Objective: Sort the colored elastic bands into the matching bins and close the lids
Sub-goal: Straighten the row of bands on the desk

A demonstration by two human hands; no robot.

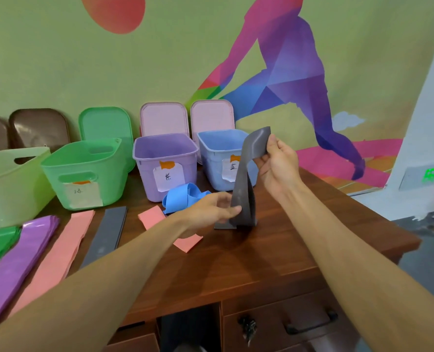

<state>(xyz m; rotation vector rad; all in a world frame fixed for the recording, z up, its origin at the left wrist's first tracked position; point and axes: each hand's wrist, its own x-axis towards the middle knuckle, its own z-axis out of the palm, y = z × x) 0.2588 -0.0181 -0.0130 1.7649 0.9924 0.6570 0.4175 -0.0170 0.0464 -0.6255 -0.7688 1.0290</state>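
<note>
right hand (276, 161) pinches the top end of the grey band (243, 179) between thumb and curled fingers, raised in front of the blue bin (218, 153). left hand (210, 209) pinches the same band low down. its bottom end touches the bench (261, 250). the band stands near upright, twisted. blue band (183, 196) lies bunched before the purple bin (165, 163). pink band (155, 217) lies flat under the left wrist. green bin (84, 171) stands left of the purple bin. all three bins are open, lids (163, 119) tilted back. purple strip (15, 257), pink strip (58, 250) and grey strip (106, 235) lie flat at bench left.
</note>
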